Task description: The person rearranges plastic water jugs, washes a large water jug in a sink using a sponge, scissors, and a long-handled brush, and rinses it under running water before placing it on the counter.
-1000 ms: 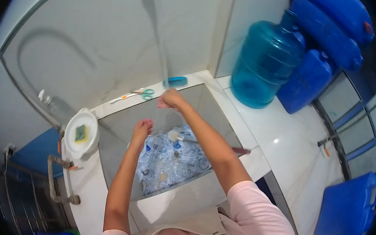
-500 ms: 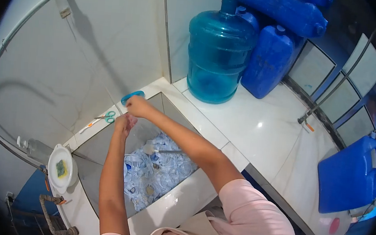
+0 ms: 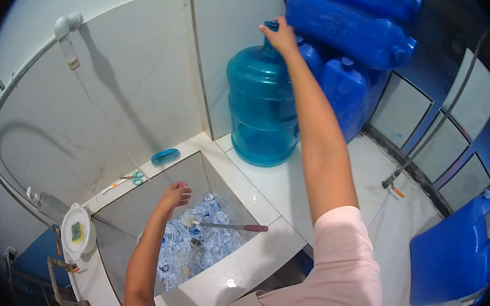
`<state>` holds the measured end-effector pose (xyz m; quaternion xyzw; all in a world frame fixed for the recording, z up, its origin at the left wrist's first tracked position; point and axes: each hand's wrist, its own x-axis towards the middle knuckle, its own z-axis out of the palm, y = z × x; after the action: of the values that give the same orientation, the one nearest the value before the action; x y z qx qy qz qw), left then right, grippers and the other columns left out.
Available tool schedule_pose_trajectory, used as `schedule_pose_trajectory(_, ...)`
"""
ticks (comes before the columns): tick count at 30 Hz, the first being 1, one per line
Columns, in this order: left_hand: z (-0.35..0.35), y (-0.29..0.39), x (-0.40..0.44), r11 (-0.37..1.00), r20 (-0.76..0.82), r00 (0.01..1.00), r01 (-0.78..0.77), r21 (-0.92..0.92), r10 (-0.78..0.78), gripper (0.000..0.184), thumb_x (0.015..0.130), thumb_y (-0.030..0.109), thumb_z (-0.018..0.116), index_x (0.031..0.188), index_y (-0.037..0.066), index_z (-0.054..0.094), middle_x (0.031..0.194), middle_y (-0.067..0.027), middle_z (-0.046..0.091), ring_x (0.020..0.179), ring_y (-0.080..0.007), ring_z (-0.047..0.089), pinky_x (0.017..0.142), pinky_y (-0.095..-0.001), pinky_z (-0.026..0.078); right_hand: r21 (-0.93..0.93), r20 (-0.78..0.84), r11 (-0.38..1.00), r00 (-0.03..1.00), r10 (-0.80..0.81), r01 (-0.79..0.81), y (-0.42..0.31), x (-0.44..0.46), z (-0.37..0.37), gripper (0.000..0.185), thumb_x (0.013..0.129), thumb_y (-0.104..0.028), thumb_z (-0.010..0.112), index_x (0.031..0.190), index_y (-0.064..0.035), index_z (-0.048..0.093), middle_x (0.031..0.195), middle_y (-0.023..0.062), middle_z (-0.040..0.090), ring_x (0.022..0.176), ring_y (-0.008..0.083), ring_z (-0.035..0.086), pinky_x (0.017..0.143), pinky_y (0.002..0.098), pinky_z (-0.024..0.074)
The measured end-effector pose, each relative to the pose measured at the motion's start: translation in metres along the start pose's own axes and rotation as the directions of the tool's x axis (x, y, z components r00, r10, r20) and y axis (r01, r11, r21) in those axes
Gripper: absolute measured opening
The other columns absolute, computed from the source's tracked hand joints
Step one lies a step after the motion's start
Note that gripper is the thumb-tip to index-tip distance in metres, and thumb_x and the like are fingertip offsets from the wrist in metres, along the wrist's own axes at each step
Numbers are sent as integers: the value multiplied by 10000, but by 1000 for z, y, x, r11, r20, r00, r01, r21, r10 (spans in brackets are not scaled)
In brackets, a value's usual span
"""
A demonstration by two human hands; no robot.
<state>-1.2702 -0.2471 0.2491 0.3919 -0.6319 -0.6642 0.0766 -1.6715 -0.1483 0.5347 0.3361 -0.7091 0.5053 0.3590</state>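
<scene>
My right hand (image 3: 281, 35) is wrapped round the neck of a large teal water jug (image 3: 262, 108), which stands upright on the tiled counter behind the basin. Over the tiled basin (image 3: 188, 174), my left hand (image 3: 174, 197) hangs with its fingers apart and nothing in them. Below it, a heap of crumpled clear and bluish plastic pieces (image 3: 204, 254) fills part of the basin. A brush (image 3: 230, 226) with a pale head and a red-ended handle lies across the heap, its handle reaching the front rim.
A blue oval brush (image 3: 165, 157) and scissors (image 3: 137, 178) lie on the back ledge. A white bowl (image 3: 90, 244) with a sponge and a clear pump bottle (image 3: 51, 206) stand left. Blue jerrycans (image 3: 349, 31) are stacked behind the jug; another jerrycan (image 3: 449, 252) stands right.
My right hand has gone from the basin's far edge up to the jug's neck. My left hand has drawn apart from it and lowered over the basin. The view has tilted up.
</scene>
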Motion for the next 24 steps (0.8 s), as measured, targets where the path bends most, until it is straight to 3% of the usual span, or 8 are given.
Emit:
schedule_pose_trajectory(1, 10, 7, -2, 995, -17, 995, -95, 39, 96, 328, 900, 207, 483, 1173, 28, 466, 1049, -126, 587, 890, -230, 589, 771, -345, 496, 182, 181, 983, 983, 5, -39, 9, 2, 2, 484, 748, -345, 668, 1111, -84, 485, 1069, 286, 490, 1018, 440, 492, 836, 461, 432)
schedule_pose_trajectory(6, 55, 35, -9, 931, 25, 940, -340, 130, 340, 348, 896, 223, 516, 1187, 37, 472, 1072, -110, 585, 955, -192, 568, 796, -312, 474, 92, 23, 993, 996, -82, 80, -27, -38, -49, 434, 781, -320, 626, 1086, -58, 464, 1044, 278, 472, 940, 443, 514, 810, 488, 442)
schedule_pose_trajectory(9, 82, 43, -6, 808, 56, 845, -527, 263, 532, 463, 857, 191, 584, 1250, 16, 413, 1170, -152, 531, 1048, -256, 528, 884, -355, 431, 91, -4, 983, 987, -160, 160, -36, -70, -110, 403, 803, -312, 612, 1077, -58, 459, 1046, 268, 451, 923, 445, 514, 796, 482, 449)
schedule_pose_trajectory(11, 108, 55, -17, 694, 75, 727, -677, 245, 683, 695, 812, 231, 657, 1353, 20, 275, 1337, -203, 374, 1221, -334, 392, 987, -410, 352, 97, -16, 974, 979, -204, 204, -42, -82, -151, 391, 814, -309, 606, 1073, -60, 454, 1039, 259, 444, 916, 447, 514, 789, 477, 452)
schedule_pose_trajectory(15, 163, 71, -42, 634, 208, 670, -742, 219, 712, 918, 754, 262, 719, 1410, 36, 117, 1427, -237, 198, 1312, -375, 243, 1048, -436, 266, 36, -143, 971, 963, -228, 235, -45, -84, -241, 426, 809, -335, 620, 1079, -62, 435, 1002, 236, 456, 888, 436, 516, 772, 467, 451)
schedule_pose_trajectory(17, 191, 65, -48, 536, 380, 569, -820, 198, 729, 1043, 721, 288, 756, 1426, 112, 8, 1444, -259, 130, 1327, -427, 178, 1054, -519, 209, -43, -180, 952, 935, -306, 303, -49, -80, -286, 429, 803, -342, 629, 1068, -59, 445, 939, 231, 496, 869, 419, 520, 763, 466, 445)
schedule_pose_trajectory(18, 207, 63, -60, 553, 428, 561, -818, 156, 709, 1086, 685, 287, 783, 1409, -3, 28, 1436, -267, 121, 1333, -372, 178, 1076, -428, 208, -75, -172, 945, 930, -326, 317, -51, -77, -307, 438, 798, -353, 637, 1053, -45, 457, 888, 227, 529, 872, 404, 520, 767, 464, 439)
schedule_pose_trajectory(24, 305, 14, -100, 602, 640, 381, -782, -162, 667, 1148, 668, 320, 794, 1400, -38, -15, 1432, -287, 93, 1345, -371, 134, 1092, -418, 166, -367, -16, 906, 972, -232, 211, -45, -103, -414, 450, 811, -387, 611, 1042, -27, 472, 929, 229, 559, 906, 386, 539, 794, 435, 445)
